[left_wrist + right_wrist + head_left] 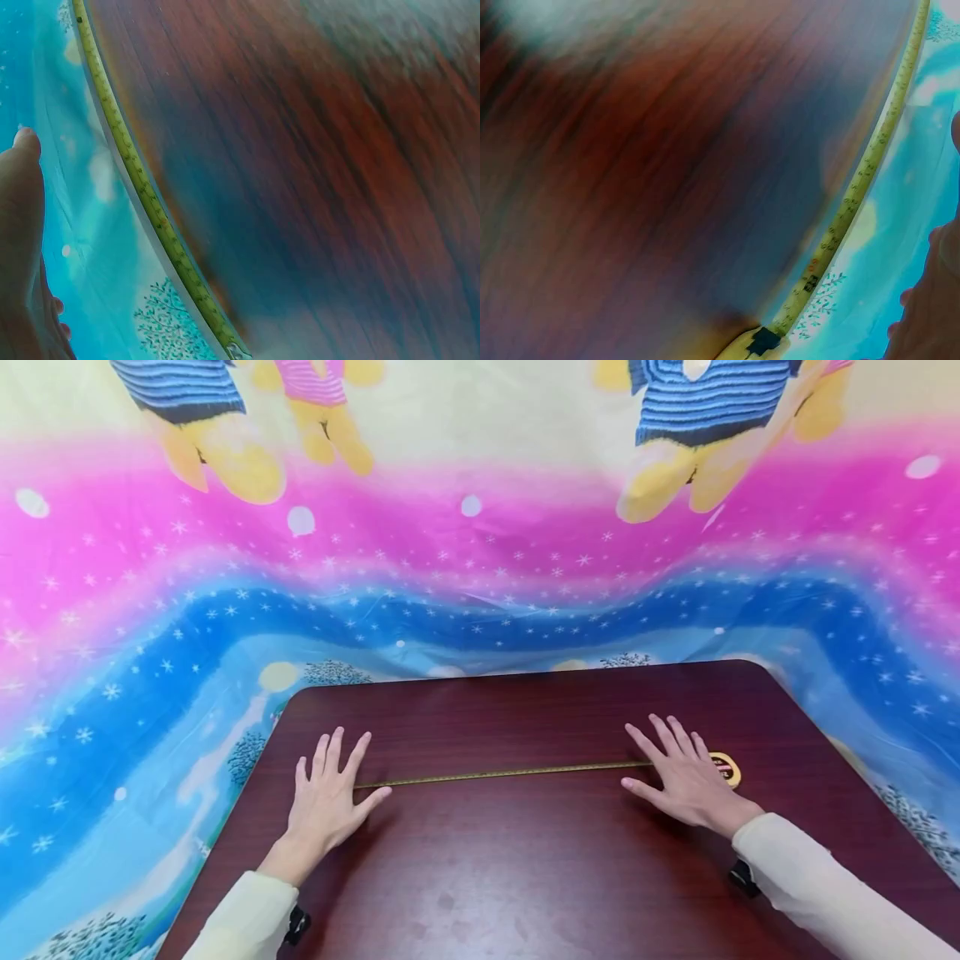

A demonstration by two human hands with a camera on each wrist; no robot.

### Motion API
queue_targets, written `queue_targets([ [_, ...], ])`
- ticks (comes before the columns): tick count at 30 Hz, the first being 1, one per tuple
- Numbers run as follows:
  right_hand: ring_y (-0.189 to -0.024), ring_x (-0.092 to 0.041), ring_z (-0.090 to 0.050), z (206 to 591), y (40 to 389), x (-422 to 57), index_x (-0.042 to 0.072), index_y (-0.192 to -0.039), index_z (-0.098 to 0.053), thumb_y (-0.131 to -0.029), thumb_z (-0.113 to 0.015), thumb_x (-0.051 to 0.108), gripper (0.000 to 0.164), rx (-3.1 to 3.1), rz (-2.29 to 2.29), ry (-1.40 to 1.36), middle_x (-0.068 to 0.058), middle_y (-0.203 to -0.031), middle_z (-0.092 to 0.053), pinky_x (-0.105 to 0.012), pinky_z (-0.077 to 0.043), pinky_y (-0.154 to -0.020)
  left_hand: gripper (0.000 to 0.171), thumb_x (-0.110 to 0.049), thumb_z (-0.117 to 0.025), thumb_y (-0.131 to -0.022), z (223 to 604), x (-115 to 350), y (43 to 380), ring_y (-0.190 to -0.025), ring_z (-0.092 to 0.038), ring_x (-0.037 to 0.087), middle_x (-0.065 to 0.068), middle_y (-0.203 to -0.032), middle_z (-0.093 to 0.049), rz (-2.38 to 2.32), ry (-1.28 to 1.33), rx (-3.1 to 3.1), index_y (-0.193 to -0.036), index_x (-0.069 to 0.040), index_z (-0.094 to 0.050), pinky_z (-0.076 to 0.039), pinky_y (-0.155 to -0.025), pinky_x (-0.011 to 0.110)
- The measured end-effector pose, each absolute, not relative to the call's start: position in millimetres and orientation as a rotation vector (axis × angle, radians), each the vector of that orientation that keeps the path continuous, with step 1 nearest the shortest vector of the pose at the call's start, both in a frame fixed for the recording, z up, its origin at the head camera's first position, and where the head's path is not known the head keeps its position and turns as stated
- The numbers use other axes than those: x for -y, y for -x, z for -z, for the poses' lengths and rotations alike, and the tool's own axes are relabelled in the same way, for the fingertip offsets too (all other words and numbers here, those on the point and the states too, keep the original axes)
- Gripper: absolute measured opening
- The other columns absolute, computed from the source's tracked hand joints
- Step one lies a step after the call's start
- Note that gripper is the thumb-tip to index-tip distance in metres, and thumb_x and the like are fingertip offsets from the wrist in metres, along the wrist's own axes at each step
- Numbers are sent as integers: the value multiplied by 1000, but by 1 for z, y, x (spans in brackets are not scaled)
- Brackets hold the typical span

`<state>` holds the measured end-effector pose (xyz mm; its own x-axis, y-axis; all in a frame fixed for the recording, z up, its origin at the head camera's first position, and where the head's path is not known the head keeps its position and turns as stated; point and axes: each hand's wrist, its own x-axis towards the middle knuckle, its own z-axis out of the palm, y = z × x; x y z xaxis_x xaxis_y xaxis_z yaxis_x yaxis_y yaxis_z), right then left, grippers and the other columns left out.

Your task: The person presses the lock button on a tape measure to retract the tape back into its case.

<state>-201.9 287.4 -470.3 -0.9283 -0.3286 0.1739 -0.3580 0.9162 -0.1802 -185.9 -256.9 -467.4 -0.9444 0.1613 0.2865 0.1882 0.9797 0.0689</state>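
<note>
A yellow tape measure lies drawn out across the table, its blade (495, 773) running left to right. The yellow case (726, 770) is at the right end, partly hidden behind my right hand (686, 781). That hand is spread with straight fingers over the blade beside the case. At the other end, my left hand (326, 802) is spread too, with thumb and fingers apart. In the left wrist view the metal hook (238, 351) shows at the blade's end. The right wrist view shows the blade (855, 195) coming out of the case (742, 346). Whether either hand touches the tape, I cannot tell.
The dark red-brown wooden table (480, 860) has rounded far corners. Behind it and at its sides hangs a bright cloth (480, 552) with snowflakes and bear figures. Black straps with cameras (745, 878) sit at both wrists, below pale sleeves (817, 868).
</note>
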Motion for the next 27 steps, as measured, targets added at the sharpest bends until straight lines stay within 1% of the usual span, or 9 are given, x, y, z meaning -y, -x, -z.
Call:
queue_targets([
  [3,-150,-52,-17,471,202,-292,23,-161,-25,-91,-59,66,89,2952,-316,-516,-25,-165,-22,-74,-16,-115,94,-65,-66,-86,468,261,186,-151,-20,45,23,-164,-23,136,250,2850,-161,-24,-25,-22,-114,72],
  [7,-150,-52,-17,471,201,-300,23,-162,-24,-93,-59,63,87,2974,-312,-499,-25,-164,-22,-74,-17,-114,94,-61,-70,-85,468,266,187,-147,-29,46,25,-160,-29,133,252,2849,-159,-18,-30,-31,-112,68],
  [12,-149,-53,-17,470,202,-311,22,-161,-24,-93,-60,63,88,3001,-303,-477,-27,-163,-22,-75,-17,-113,89,-55,-73,-86,467,273,189,-142,-37,46,26,-156,-36,169,242,2852,-155,-14,-35,-39,-107,66],
  [19,-146,-56,-17,472,206,-325,16,-160,-27,-88,-64,66,95,3038,-410,-447,-31,-161,-24,-77,-12,-111,78,-43,-71,-91,467,287,191,-139,-39,50,30,-152,-40,302,213,2920,-153,-7,-38,-42,-101,69],
  [22,-146,-57,-17,474,206,-332,16,-160,-27,-88,-65,65,96,3055,-419,-443,-31,-160,-25,-77,-14,-110,76,-37,-73,-91,466,293,192,-136,-41,51,32,-150,-41,300,208,2948,-151,-4,-40,-43,-100,69],
  [27,-144,-58,-23,471,205,-343,17,-162,-21,-87,-69,62,99,3081,-447,-462,-30,-158,-31,-78,-20,-106,73,-32,-76,-89,469,304,193,-128,-48,53,33,-143,-49,267,175,2979,-146,0,-45,-47,-95,67],
])
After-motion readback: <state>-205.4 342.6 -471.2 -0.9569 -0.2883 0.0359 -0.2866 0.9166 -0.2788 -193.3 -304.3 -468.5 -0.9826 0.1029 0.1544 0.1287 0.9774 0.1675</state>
